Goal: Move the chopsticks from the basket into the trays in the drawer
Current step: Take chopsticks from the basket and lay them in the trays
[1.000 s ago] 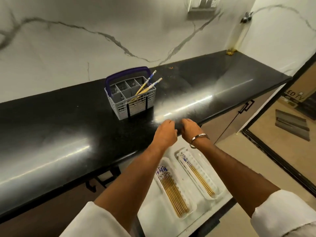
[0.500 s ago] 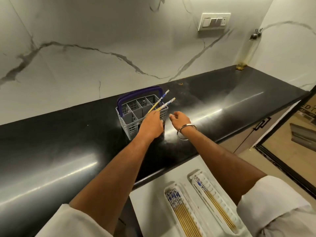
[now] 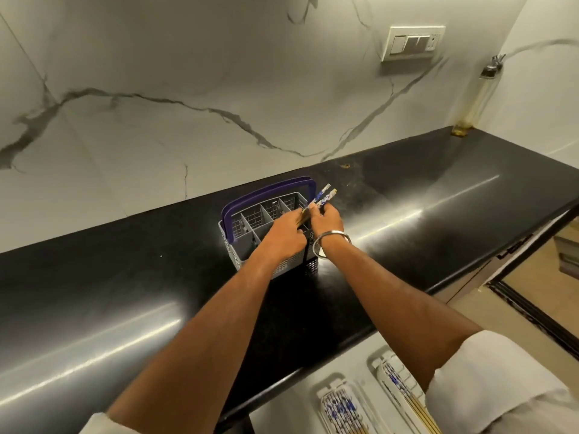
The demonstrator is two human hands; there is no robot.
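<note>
A grey cutlery basket with a purple handle stands on the black counter. Two chopsticks with blue-and-white patterned ends stick up from its right corner. My left hand and my right hand are both over that corner, fingers closed around the chopsticks' shafts. A metal bangle sits on my right wrist. Below the counter edge, the open drawer holds two white trays, the left tray and the right tray, each with several chopsticks lying in it.
A marble-patterned wall runs behind the counter, with a switch plate at upper right. A small tap fitting hangs in the far right corner. A dark door frame and tan floor show at right.
Both hands have risen from the drawer edge to the basket and closed on the chopsticks. The view has tilted up, so the trays sit lower in frame.
</note>
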